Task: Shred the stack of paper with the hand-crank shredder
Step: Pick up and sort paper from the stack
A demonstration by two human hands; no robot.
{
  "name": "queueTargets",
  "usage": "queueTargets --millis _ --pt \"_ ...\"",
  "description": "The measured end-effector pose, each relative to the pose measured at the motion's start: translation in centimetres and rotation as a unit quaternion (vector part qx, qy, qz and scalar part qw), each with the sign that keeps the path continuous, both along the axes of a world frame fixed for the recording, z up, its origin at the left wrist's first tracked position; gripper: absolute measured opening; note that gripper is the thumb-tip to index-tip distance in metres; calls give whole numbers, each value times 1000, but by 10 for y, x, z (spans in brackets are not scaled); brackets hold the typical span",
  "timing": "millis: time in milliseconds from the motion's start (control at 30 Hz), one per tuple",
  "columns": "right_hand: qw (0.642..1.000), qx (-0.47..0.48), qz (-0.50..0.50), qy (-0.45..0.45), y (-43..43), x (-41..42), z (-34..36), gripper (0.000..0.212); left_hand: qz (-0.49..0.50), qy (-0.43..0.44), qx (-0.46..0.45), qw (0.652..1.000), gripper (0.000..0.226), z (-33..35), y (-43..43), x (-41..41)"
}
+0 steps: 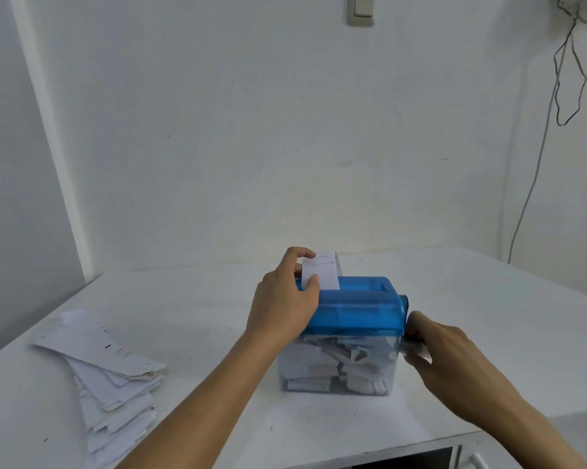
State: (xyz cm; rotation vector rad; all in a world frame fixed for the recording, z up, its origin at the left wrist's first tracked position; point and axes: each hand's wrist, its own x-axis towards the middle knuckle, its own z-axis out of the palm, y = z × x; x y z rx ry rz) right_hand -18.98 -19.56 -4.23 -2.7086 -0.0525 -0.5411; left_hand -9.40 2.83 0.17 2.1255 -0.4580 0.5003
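The shredder (359, 306) stands on the desk (200, 316) straight in front of me. A slip of paper (322, 274) stands upright in the left end of its top slot, pinched by my left hand (285, 299), which leans on the shredder's left side. My right hand (454, 360) grips the crank (415, 348) on its right side. Shreds (339, 363) lie in the bin underneath. The stack of paper (112, 377) lies on the desk well to the left, nearer me. A cable (535, 170) hangs behind, far right.

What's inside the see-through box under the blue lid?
Shredded paper strips pile up in the clear bin. The left forearm hides its upper left corner, and the blue lid hides what is inside it.
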Motion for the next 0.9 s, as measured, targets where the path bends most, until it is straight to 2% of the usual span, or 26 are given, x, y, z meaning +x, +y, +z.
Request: queueTargets --millis 33,133,200,300,367,567,667,733,800,900 --pt "1000 -1 7 4 -1 -1 2 27 -2 11 18 1000 40 1 1 -1" --pt "1000 -7 12 11 0 -7 4 22 2 52 103 993 110 7 2 -11" --pt "999 -14 14 25 1 -12 5 15 16 59 154 986 129 13 0 -17" --pt "998 -22 26 44 0 -25 20 10 22 90 164 982 136 20 -1 -21" --pt "998 21 48 44 -2 -37 43 13 19 110 157 981 138 23 -1 -22" --pt "988 128 75 -42 -10 -16 84 24 -5 107 128 986 140 22 0 -22" --pt "968 221 80 -90 -15 17 86 12 -5 98 116 988 138 19 0 -21" --pt "962 235 70 -117 -15 39 84 6 -3 95 113 989 138 18 0 -20" --pt "956 258 56 -127 -14 58 79 7 2 94 116 989 137 17 -1 -19" --pt "912 393 68 -99 -19 74 71 15 10 88 119 989 136 16 -2 -18"
